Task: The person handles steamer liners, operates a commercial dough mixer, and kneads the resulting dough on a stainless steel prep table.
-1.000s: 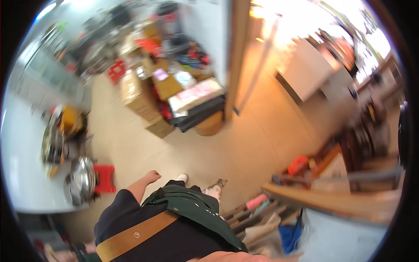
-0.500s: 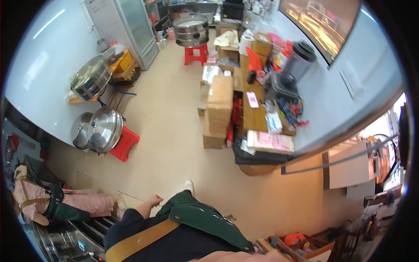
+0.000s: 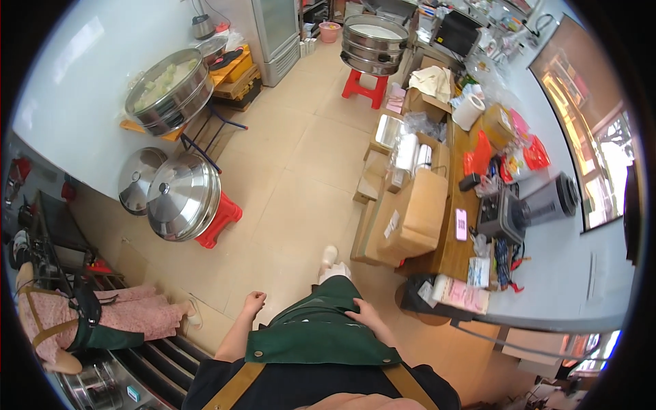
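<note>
I am walking or standing with one pale shoe (image 3: 330, 255) forward. My left hand (image 3: 255, 303) hangs at my left side, its fingers curled in with nothing visible in them. Against the front of my dark green apron (image 3: 318, 316) lies my right hand (image 3: 365, 313), fingers loosely stretched and holding nothing. Ahead of me on the right are a large cardboard box (image 3: 418, 213) and a wooden table (image 3: 447, 236) with a phone (image 3: 461, 225) and a blender (image 3: 536, 205) on it.
To the left, a steel steamer (image 3: 169, 92) with pale food sits on a stand, near domed steel lids (image 3: 183, 196) on a red stool (image 3: 222, 220). Farther off, stacked steamers (image 3: 374, 48) rest on another red stool (image 3: 364, 90). A person in pink (image 3: 130, 320) is at the lower left.
My view has turned and moved forward, so the steamers and boxes look nearer. My right hand has come into view at the apron; my left hand still hangs at my side.
</note>
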